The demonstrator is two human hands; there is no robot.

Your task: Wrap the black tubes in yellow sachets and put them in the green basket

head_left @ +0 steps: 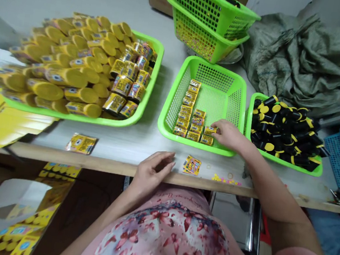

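Right hand (227, 134) pinching wrapped piece (209, 130), basket (217, 96) under it part-filled; left hand (153, 169) half-curled, empty; many black pieces (285, 131) unwrapped right of right hand.

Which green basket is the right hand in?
The right hand reaches into the middle front basket, with rows of gold packs; the left basket and right basket hold heaps.

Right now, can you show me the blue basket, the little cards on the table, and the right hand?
Blue basket (337, 157): head view, on its mesh wall.
Little cards (191, 165): head view, on the printed top card.
Right hand (227, 134): head view, on the back of it.
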